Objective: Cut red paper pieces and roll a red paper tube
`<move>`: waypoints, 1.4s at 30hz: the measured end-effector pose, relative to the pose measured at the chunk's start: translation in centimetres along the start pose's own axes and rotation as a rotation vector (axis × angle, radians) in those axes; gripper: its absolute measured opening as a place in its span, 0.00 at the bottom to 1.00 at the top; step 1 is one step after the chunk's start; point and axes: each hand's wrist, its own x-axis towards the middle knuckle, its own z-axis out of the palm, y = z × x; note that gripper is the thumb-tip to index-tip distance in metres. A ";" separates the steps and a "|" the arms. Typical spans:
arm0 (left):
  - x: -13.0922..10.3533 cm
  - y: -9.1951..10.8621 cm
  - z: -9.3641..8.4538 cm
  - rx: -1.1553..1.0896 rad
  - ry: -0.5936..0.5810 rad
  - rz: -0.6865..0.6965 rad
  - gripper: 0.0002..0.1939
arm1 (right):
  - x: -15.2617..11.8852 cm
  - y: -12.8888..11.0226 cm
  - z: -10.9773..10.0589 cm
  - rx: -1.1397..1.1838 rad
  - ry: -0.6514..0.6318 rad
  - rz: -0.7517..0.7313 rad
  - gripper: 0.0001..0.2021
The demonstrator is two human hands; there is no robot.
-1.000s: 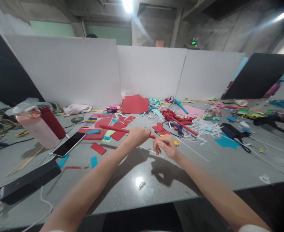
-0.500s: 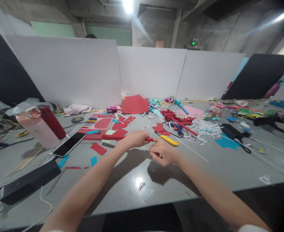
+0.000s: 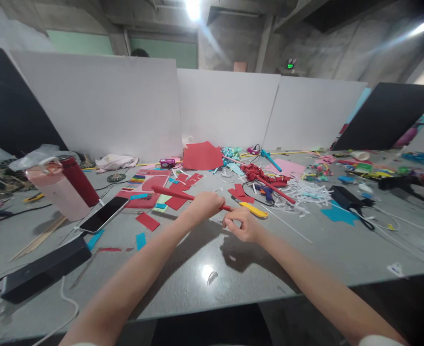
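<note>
A slim red stick (image 3: pixel 172 192) slants above the table, its left end raised. My left hand (image 3: pixel 209 205) is wrapped round it near its right end. Close to that right end, my right hand (image 3: pixel 241 224) has its fingers curled; whether its fingertips pinch the stick or something small cannot be made out. A yellow cutter (image 3: pixel 254 210) lies just beyond my right hand. Red paper pieces (image 3: pixel 147 221) are scattered on the grey table (image 3: pixel 183 288) to the left of and behind the hands.
On the left are a phone (image 3: pixel 104 215), a black power strip (image 3: pixel 46 271) and a pink bottle (image 3: pixel 58 192). Shredded white paper (image 3: pixel 305 192), a red stick with red crumpled flowers (image 3: pixel 250 171) and cables lie to the right. White panels (image 3: pixel 226 105) stand behind.
The red stick's left end has swung up and away from me. My left hand has tilted with it, and the curled fingers of my right hand have shifted into a rounder loop.
</note>
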 end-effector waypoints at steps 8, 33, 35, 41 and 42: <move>0.2 0.1 1.5 0.059 0.049 -0.024 0.13 | 0.7 0.1 0.2 0.672 0.274 0.348 0.22; -2.2 -3.2 -10.2 -2.059 0.987 -0.266 0.26 | 1.9 -1.0 1.6 0.264 0.218 0.362 0.24; -1.9 -3.9 -9.6 -2.134 0.994 -0.254 0.26 | 1.8 -0.9 1.9 0.340 0.178 0.406 0.19; -0.8 -5.4 -7.3 -2.200 1.001 -0.299 0.28 | 1.7 0.8 1.3 0.459 0.217 0.502 0.19; -0.7 -5.6 -7.1 -2.202 1.005 -0.309 0.28 | 1.8 0.9 1.2 0.478 0.223 0.497 0.20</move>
